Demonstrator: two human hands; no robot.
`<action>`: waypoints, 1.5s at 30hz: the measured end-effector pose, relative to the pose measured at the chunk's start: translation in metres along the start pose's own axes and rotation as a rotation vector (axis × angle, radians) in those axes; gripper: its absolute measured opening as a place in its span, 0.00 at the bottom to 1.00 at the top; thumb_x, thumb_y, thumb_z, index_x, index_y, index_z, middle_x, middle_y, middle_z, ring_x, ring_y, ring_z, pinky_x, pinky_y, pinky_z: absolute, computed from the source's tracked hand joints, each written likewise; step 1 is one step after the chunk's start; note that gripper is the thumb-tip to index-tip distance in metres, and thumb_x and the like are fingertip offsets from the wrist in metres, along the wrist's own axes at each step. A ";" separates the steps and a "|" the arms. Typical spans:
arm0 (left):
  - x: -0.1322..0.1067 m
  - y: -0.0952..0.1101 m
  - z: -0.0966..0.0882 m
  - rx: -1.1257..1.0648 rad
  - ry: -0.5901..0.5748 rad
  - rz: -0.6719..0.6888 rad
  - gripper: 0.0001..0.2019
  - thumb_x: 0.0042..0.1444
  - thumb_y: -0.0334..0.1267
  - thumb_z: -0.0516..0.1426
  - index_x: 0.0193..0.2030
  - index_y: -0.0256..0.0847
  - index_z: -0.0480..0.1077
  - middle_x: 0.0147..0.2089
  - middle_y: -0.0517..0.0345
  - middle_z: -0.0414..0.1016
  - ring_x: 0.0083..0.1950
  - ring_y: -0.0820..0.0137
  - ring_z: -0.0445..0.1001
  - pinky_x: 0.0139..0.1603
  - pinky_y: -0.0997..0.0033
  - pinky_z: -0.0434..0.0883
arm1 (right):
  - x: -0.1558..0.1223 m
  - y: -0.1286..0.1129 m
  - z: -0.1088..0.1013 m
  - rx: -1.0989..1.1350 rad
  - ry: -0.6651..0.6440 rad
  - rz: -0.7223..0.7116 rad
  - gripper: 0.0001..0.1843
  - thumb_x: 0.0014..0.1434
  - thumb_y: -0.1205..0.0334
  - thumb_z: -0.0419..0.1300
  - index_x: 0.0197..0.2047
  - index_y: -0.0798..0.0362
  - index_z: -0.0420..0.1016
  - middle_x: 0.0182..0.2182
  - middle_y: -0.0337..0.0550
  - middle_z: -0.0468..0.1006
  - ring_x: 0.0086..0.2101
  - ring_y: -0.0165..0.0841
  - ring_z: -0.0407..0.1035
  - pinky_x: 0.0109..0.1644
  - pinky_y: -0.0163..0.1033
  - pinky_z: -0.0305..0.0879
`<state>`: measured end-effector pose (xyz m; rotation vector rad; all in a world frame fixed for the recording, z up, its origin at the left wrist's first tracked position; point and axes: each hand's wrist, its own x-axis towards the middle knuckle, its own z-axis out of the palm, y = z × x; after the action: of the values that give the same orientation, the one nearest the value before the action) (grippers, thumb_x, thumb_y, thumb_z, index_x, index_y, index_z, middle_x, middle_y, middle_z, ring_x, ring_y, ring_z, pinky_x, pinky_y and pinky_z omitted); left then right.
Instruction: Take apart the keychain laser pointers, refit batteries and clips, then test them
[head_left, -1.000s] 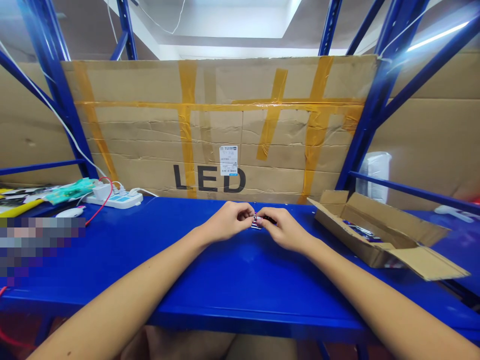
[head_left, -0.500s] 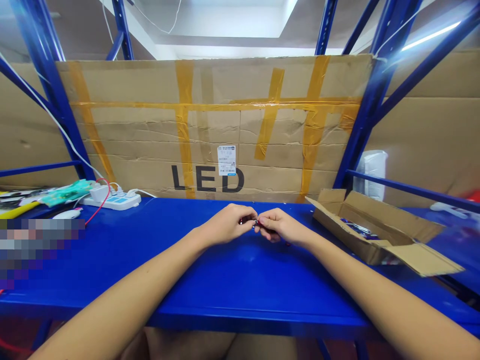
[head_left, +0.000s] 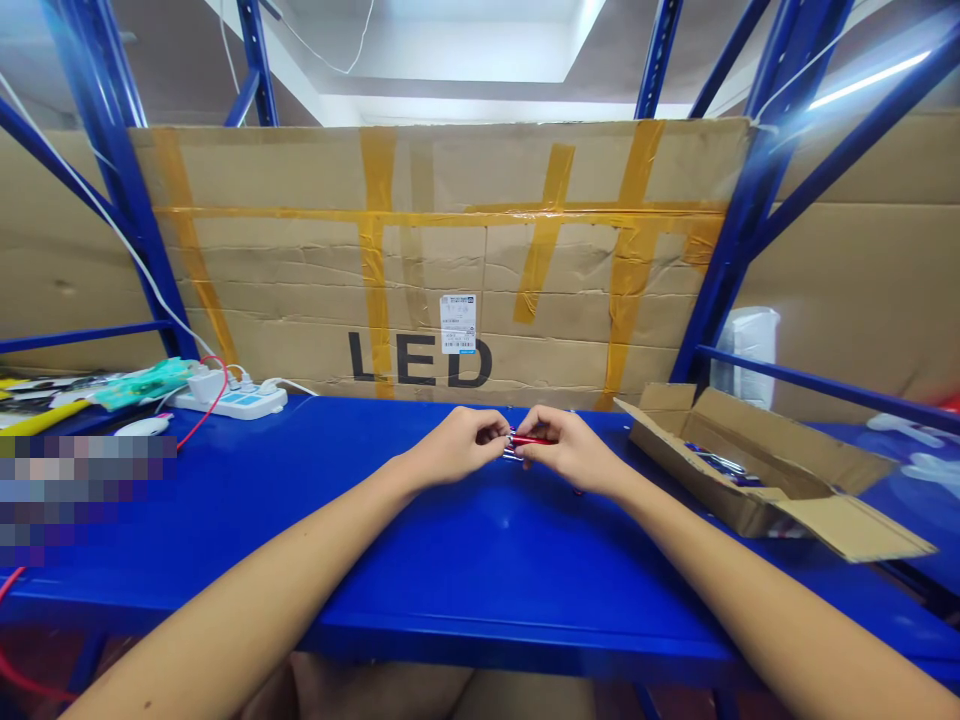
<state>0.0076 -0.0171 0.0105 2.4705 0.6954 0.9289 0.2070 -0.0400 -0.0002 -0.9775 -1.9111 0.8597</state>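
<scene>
Over the middle of the blue table, a slim red pen (head_left: 534,440) with a silvery end lies between my two hands. My left hand (head_left: 454,447) is closed, thumb and fingers pinching the pen's silvery end. Pinched on the red barrel is my right hand (head_left: 574,450), its fingers curled around it. The fingertips of both hands almost meet, and they hide part of the pen. Small silvery pieces (head_left: 512,456) show just under the fingers, too small to make out. Beside the right wrist a small red thing (head_left: 577,491) peeks out.
An open cardboard box (head_left: 705,490) with blue and silvery slim items (head_left: 724,465) stands on the right of the blue table (head_left: 495,570). At left are a white power strip (head_left: 251,402), cables and a green plastic packet (head_left: 142,383). A large carton (head_left: 300,280) closes off the back.
My right hand has shifted and turned, so the red barrel now shows between its fingers. My left hand keeps its pinch at nearly the same place. The view has tilted slightly.
</scene>
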 end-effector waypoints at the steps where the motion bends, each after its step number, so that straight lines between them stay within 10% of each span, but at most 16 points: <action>1: 0.000 -0.001 0.000 -0.002 0.006 -0.005 0.06 0.58 0.35 0.54 0.35 0.35 0.71 0.29 0.61 0.72 0.30 0.75 0.67 0.31 0.76 0.61 | 0.000 0.001 0.000 -0.016 0.010 -0.014 0.12 0.54 0.56 0.63 0.32 0.54 0.67 0.25 0.39 0.75 0.27 0.31 0.69 0.32 0.37 0.63; 9: -0.001 -0.003 0.001 0.084 0.001 0.064 0.06 0.58 0.33 0.54 0.35 0.36 0.72 0.29 0.61 0.73 0.30 0.76 0.67 0.32 0.75 0.62 | -0.001 0.000 0.000 -0.068 -0.020 -0.005 0.14 0.60 0.52 0.57 0.30 0.55 0.68 0.21 0.38 0.72 0.23 0.29 0.67 0.29 0.35 0.61; 23: -0.002 -0.003 0.008 0.395 -0.005 0.327 0.10 0.63 0.34 0.50 0.44 0.38 0.72 0.42 0.50 0.78 0.43 0.66 0.76 0.45 0.68 0.69 | 0.002 -0.007 -0.004 0.590 -0.173 0.440 0.10 0.51 0.61 0.65 0.26 0.57 0.67 0.16 0.30 0.60 0.15 0.17 0.41 0.17 0.29 0.54; 45: 0.001 0.007 0.006 0.609 -0.020 0.440 0.11 0.64 0.31 0.46 0.39 0.37 0.69 0.34 0.49 0.74 0.37 0.66 0.73 0.39 0.68 0.68 | 0.006 0.001 -0.016 0.751 -0.305 0.623 0.07 0.57 0.68 0.55 0.28 0.55 0.62 0.17 0.30 0.58 0.14 0.17 0.41 0.16 0.24 0.49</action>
<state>0.0143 -0.0235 0.0109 3.2610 0.4806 0.9386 0.2190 -0.0312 0.0085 -0.9895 -1.2901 1.9994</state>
